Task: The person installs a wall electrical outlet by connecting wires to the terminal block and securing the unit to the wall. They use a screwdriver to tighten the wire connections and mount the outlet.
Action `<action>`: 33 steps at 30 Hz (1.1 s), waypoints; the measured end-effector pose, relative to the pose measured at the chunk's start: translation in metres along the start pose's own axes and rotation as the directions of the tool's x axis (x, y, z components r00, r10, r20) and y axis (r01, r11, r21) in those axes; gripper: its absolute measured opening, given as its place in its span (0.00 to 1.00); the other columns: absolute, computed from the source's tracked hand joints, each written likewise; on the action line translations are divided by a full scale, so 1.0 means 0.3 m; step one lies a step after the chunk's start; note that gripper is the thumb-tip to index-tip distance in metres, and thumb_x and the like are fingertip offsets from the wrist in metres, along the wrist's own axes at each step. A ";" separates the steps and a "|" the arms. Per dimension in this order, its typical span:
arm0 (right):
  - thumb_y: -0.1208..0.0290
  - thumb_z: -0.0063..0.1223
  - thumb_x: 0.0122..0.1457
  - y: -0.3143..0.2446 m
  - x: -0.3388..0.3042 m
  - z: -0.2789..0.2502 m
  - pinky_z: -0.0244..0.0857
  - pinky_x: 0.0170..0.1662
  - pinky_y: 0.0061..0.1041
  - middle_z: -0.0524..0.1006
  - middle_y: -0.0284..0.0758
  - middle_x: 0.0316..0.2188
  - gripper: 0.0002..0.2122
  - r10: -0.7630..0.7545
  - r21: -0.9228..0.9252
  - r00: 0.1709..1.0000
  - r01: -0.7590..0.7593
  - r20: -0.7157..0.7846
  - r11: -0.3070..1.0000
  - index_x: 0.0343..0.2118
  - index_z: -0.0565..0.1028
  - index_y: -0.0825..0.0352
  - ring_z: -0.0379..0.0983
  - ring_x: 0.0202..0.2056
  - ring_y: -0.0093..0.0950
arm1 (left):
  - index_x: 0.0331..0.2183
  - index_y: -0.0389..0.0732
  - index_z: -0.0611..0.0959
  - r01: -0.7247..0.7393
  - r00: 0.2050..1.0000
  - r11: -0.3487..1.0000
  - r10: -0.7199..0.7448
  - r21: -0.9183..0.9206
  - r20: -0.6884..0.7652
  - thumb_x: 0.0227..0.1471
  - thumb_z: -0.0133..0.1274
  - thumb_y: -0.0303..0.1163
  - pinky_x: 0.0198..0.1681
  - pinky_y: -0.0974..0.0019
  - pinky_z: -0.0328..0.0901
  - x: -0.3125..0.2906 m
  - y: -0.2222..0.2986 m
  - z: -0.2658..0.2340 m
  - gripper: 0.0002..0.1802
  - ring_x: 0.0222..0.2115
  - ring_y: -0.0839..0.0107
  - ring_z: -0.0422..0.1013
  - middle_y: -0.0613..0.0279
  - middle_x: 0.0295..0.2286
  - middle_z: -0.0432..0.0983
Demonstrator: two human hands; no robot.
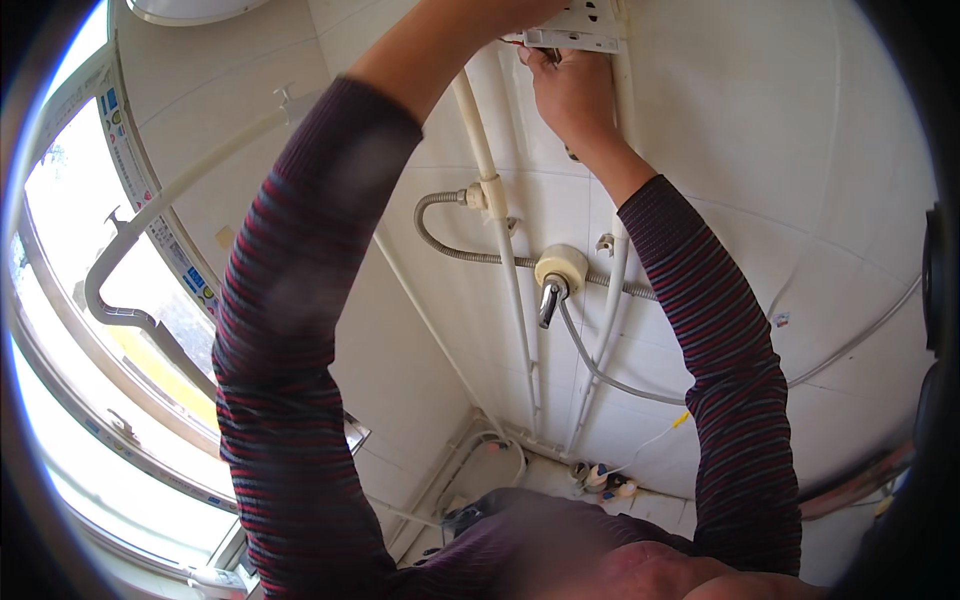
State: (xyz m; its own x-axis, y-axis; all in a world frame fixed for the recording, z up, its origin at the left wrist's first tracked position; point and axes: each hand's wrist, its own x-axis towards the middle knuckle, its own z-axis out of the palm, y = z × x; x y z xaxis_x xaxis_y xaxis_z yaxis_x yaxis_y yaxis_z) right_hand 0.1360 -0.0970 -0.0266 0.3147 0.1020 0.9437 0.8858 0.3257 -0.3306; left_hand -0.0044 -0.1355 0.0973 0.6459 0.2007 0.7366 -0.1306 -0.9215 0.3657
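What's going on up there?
Someone is reaching up to a white socket at a tiled wall. The right hand is at its lower edge; the left hand, partly cut off by the picture's top, is by its left side. A thin wire shows there. A tap sits lower down.

Socket panel (578,40) above the shower valve (562,265), window (85,215) to their left.

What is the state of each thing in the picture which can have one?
White socket panel: visible holes unplugged
Right hand: at panel's lower edge
Left hand: partly out of picture
Metal lever: pointing down
Flexible metal hose: bent
Window: bright; open or shut, cannot tell
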 end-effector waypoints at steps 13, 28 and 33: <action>0.71 0.60 0.61 0.026 0.102 0.037 0.73 0.39 0.31 0.84 0.34 0.33 0.07 -0.345 0.066 0.938 0.343 0.023 0.937 0.39 0.81 0.67 0.80 0.34 0.31 | 0.57 0.37 0.73 0.183 0.971 0.634 -0.237 -0.751 0.037 0.60 0.47 0.69 0.31 0.72 0.72 -0.427 -0.281 -0.131 0.44 0.39 0.63 0.80 0.45 0.45 0.81; 0.67 0.58 0.62 -0.133 0.035 0.036 0.72 0.44 0.35 0.83 0.38 0.37 0.10 0.054 -0.008 0.990 -0.053 0.133 0.999 0.42 0.80 0.65 0.81 0.40 0.38 | 0.46 0.37 0.80 0.096 0.988 0.662 -0.153 -0.743 -0.009 0.60 0.51 0.59 0.25 0.71 0.65 -0.229 -0.074 -0.148 0.32 0.32 0.67 0.79 0.55 0.38 0.82; 0.66 0.55 0.62 -0.058 0.058 0.096 0.70 0.43 0.43 0.82 0.42 0.33 0.09 -0.346 -0.070 0.938 0.346 0.022 0.935 0.37 0.80 0.65 0.79 0.39 0.43 | 0.55 0.31 0.76 0.206 0.974 0.853 -0.134 -0.479 0.181 0.64 0.48 0.56 0.22 0.74 0.64 -0.295 -0.153 -0.176 0.36 0.36 0.65 0.81 0.49 0.44 0.82</action>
State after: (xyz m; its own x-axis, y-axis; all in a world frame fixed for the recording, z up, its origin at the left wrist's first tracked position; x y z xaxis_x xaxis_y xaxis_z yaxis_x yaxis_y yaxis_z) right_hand 0.1164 -0.0739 -0.0040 -0.0184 0.0033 0.9998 0.9615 0.2741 0.0168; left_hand -0.0953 -0.0933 0.0455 0.7827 0.2591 0.5659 -0.3383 -0.5860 0.7363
